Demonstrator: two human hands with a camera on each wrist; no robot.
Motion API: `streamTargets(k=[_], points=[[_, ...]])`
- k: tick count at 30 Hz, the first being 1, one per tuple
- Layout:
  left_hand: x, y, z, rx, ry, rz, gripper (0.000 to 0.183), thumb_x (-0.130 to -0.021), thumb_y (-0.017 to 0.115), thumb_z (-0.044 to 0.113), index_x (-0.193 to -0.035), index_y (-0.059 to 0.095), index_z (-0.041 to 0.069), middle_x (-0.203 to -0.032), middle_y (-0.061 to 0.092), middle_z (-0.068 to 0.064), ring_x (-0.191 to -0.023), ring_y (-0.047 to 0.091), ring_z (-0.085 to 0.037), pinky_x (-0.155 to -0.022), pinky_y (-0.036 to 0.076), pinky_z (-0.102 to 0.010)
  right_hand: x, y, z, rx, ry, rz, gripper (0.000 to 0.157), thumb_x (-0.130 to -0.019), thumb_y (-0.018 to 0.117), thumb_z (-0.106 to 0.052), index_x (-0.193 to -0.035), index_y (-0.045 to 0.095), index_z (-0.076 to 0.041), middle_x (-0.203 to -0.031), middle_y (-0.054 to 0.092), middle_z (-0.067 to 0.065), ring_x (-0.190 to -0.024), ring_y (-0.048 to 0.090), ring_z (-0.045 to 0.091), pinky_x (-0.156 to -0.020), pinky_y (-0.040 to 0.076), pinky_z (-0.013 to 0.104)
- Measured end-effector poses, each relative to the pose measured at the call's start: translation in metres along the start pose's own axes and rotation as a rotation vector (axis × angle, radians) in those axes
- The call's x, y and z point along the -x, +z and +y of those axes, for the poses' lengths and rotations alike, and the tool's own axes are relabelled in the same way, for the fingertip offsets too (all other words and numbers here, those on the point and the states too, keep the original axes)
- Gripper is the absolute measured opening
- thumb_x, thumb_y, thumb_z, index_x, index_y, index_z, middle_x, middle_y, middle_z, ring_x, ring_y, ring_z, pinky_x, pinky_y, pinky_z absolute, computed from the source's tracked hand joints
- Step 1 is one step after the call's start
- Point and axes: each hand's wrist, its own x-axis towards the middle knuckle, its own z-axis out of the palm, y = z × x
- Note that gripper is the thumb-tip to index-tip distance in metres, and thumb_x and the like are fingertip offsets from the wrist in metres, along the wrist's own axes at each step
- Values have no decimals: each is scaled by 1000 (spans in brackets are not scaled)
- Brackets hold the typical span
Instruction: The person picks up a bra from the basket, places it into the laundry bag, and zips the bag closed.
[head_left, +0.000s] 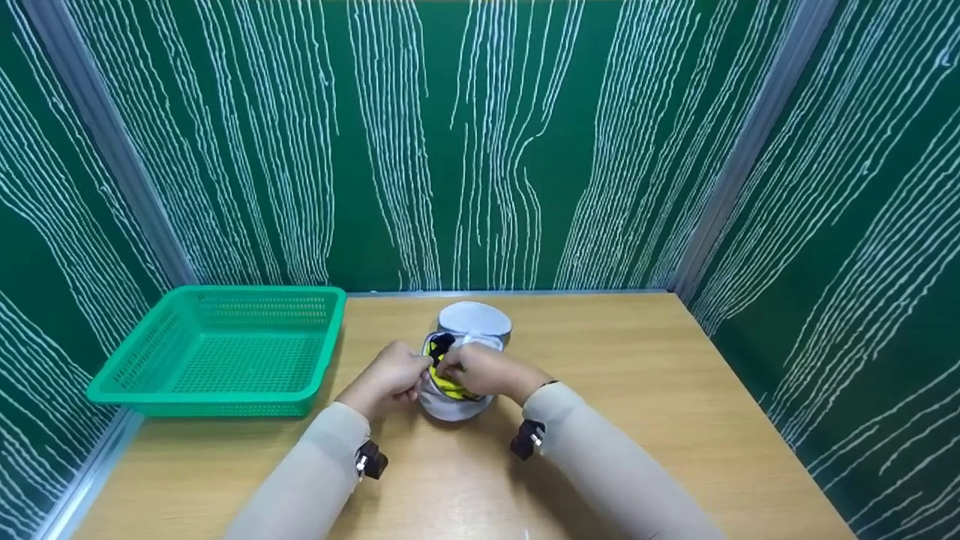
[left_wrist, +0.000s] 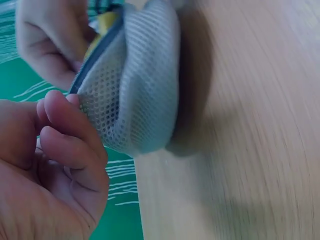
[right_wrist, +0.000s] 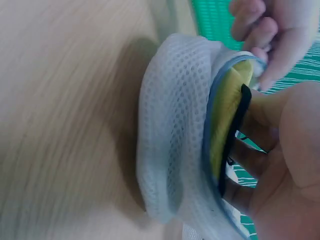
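A white mesh bag (head_left: pixel 450 409) with a dark zip edge sits on the table, its round lid (head_left: pixel 474 319) folded back. Inside lies a yellow cloth item (right_wrist: pixel 226 107) with a black band (right_wrist: pixel 235 137) along its edge. My left hand (head_left: pixel 396 371) pinches the bag's zipped rim on its left side; in the left wrist view thumb and index finger meet at that rim. My right hand (head_left: pixel 484 367) reaches into the opening from the right, fingers curled at the black band of the yellow cloth. Its fingertips are hidden behind the band.
A green perforated basket (head_left: pixel 225 396) stands at the left on the wooden table (head_left: pixel 637 375). Green panels (head_left: pixel 480 150) with white wavy lines enclose the table at the back and sides. Both wrists carry small dark cameras (head_left: pixel 373 459).
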Motion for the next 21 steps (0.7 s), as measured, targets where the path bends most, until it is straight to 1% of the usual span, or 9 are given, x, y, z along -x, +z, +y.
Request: streamTargets(k=[4, 6, 8, 9, 12, 14, 16, 19, 21], points=[[1, 0, 3, 77, 17, -23, 44, -115, 56, 20, -73, 68, 12, -56, 56, 5, -47, 53, -8, -45, 39, -21, -2, -1, 3, -19, 31, -33, 27, -111, 60, -2, -122, 84, -1, -125, 84, 16, -120, 79, 31, -110, 63, 48], [1, 0, 5, 142, 20, -27, 42, -115, 56, 21, -75, 68, 13, -58, 56, 6, -48, 53, -6, -46, 39, -19, -3, -3, 4, -16, 52, -49, 29, -109, 57, -3, -121, 83, 0, -123, 84, 16, -117, 78, 31, -109, 63, 49], [2, 0, 7, 227, 12, -32, 39, -115, 58, 23, -78, 68, 14, -60, 55, 8, -49, 52, -5, -46, 39, -18, -5, -6, 5, -20, 85, -77, 30, -107, 56, -5, -121, 82, -1, -120, 82, 16, -111, 75, 29, -105, 62, 47], [1, -1, 8, 280, 5, -38, 39, -115, 58, 23, -79, 68, 15, -61, 55, 8, -49, 52, -4, -45, 39, -17, -6, -8, 5, -21, 108, -94, 31, -107, 55, -6, -120, 82, -2, -116, 81, 14, -107, 72, 27, -100, 61, 45], [0, -4, 12, 428, -9, -59, 37, -116, 59, 25, -82, 68, 14, -63, 55, 9, -50, 51, -3, -47, 40, -17, -8, -12, 6, -39, 174, -151, 28, -104, 52, -7, -109, 80, -4, -95, 71, 8, -90, 64, 20, -80, 55, 34], [0, -7, 15, 526, -12, -70, 37, -117, 59, 25, -84, 69, 13, -64, 56, 9, -53, 51, -4, -48, 40, -17, -9, -16, 8, -34, 194, -186, 25, -103, 51, -7, -101, 76, -6, -85, 62, 2, -80, 57, 16, -70, 48, 28], [0, -10, 18, 592, -4, -73, 35, -118, 59, 26, -87, 69, 13, -66, 56, 8, -55, 51, -4, -50, 40, -18, -10, -21, 11, -34, 199, -216, 23, -103, 50, -7, -94, 72, -7, -79, 53, -3, -74, 52, 14, -63, 41, 24], [1, -13, 19, 646, 1, -67, 34, -118, 58, 26, -88, 69, 13, -67, 57, 8, -57, 51, -5, -51, 40, -18, -9, -27, 16, -52, 202, -244, 26, -106, 47, -10, -97, 71, -4, -81, 52, -1, -75, 51, 16, -66, 41, 26], [2, -15, 18, 642, -5, -66, 34, -117, 58, 25, -88, 68, 13, -65, 57, 8, -56, 51, -6, -50, 40, -18, -8, -29, 18, -64, 213, -240, 32, -108, 47, -14, -108, 77, -1, -89, 61, 4, -82, 56, 17, -73, 46, 29]])
